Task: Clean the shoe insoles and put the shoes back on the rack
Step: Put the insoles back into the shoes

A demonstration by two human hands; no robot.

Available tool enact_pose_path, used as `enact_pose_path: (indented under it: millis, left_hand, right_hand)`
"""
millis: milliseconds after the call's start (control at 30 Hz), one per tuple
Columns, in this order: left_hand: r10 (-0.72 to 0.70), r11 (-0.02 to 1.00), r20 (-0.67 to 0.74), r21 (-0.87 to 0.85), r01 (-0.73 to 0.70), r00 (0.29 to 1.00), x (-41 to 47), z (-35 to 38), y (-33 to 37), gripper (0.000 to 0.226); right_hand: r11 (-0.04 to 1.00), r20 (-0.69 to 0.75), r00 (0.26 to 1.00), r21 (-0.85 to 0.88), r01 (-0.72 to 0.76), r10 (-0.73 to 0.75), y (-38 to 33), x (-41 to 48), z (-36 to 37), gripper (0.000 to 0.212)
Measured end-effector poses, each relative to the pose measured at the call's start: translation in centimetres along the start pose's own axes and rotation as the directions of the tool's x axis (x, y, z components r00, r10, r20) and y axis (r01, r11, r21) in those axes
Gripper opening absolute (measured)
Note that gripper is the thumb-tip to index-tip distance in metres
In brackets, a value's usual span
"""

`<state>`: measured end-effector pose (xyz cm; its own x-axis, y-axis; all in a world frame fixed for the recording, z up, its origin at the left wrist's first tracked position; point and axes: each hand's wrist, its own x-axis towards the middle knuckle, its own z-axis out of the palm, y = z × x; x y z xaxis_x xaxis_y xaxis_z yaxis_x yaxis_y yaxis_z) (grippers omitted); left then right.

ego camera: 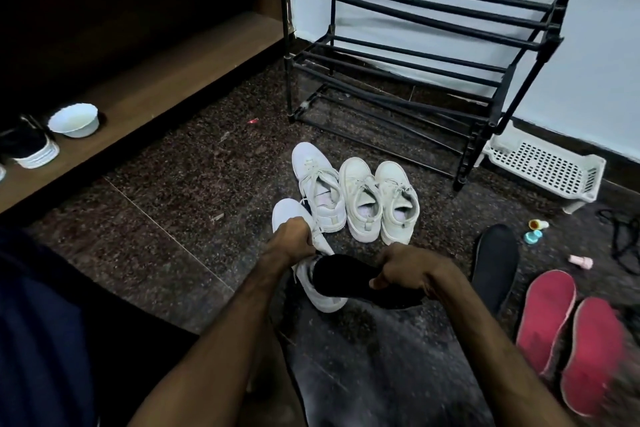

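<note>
My left hand [292,236] grips the tongue of a white sneaker [323,295] lying on the dark floor. My right hand [408,270] holds a black insole [341,279] whose front end is tucked into that sneaker's opening. Three more white sneakers [360,198] stand just beyond, toes pointing away. A second black insole [495,260] lies flat to the right. Two red insoles [568,333] lie at the far right. The black shoe rack [415,55] stands against the wall with bare shelves.
A white perforated plastic basket [547,166] sits right of the rack. Small items lie near it: a yellow cap [538,225], a teal lid [533,237], a pink object [581,262]. On a wooden ledge at left stand a white bowl [73,120] and a black-and-white shoe [29,146].
</note>
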<state>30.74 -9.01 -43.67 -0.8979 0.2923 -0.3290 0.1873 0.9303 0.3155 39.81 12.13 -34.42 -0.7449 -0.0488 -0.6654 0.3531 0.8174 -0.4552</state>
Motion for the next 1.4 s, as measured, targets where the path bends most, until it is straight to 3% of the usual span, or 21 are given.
enact_pose_path:
  millis: [167, 367, 533, 667, 900, 967, 1067, 1133, 1400]
  left_hand:
    - [0.033, 0.999, -0.001, 0.011, -0.033, 0.999, -0.1, 0.8, 0.7, 0.028]
    - [0.036, 0.999, -0.016, 0.007, -0.035, 0.999, -0.2, 1.2, 0.7, 0.026]
    - [0.02, 1.0, -0.04, 0.018, -0.019, 0.999, -0.2, 1.4, 0.8, 0.029]
    - [0.02, 0.999, -0.03, 0.027, -0.019, 0.999, -0.1, 1.4, 0.7, 0.029]
    - [-0.001, 1.0, -0.025, -0.012, 0.0, 1.0, 0.1, 1.5, 0.5, 0.025]
    - [-0.009, 0.999, -0.019, -0.032, 0.008, 1.0, 0.2, 1.5, 0.5, 0.024]
    - [-0.01, 0.999, -0.009, -0.03, 0.01, 1.0, 0.3, 1.3, 0.6, 0.026]
    - [-0.011, 0.999, -0.006, -0.032, 0.011, 1.0, 0.3, 1.3, 0.7, 0.027]
    - [-0.029, 0.999, -0.01, -0.022, 0.029, 1.0, 0.1, 1.5, 0.9, 0.023]
  right_hand:
    - [1.0, -0.05, 0.999, 0.018, 0.002, -0.001, 0.6, 0.6, 2.9, 0.017]
    - [0.982, -0.078, 0.997, 0.19, -0.012, 0.027, 2.0, 1.3, 4.4, 0.007]
    - [0.953, -0.106, 0.993, 0.302, -0.015, 0.049, 2.6, 2.5, 6.2, 0.012]
    - [0.947, -0.118, 0.992, 0.32, -0.014, 0.055, 2.8, 4.2, 8.0, 0.032]
    - [0.957, -0.173, 0.982, 0.287, -0.027, 0.08, 1.7, 4.6, 8.7, 0.023]
    - [0.908, -0.086, 0.987, 0.408, -0.093, 0.139, 1.9, 3.1, 8.0, 0.027]
    - [0.809, 0.235, 0.956, 0.52, -0.274, 0.173, 2.3, 0.5, 6.8, 0.029]
    - [0.784, 0.295, 0.945, 0.55, -0.287, 0.139, 2.4, -0.2, 6.7, 0.026]
    - [0.711, 0.066, 0.983, 0.683, -0.171, 0.173, 1.3, 2.8, 9.7, 0.013]
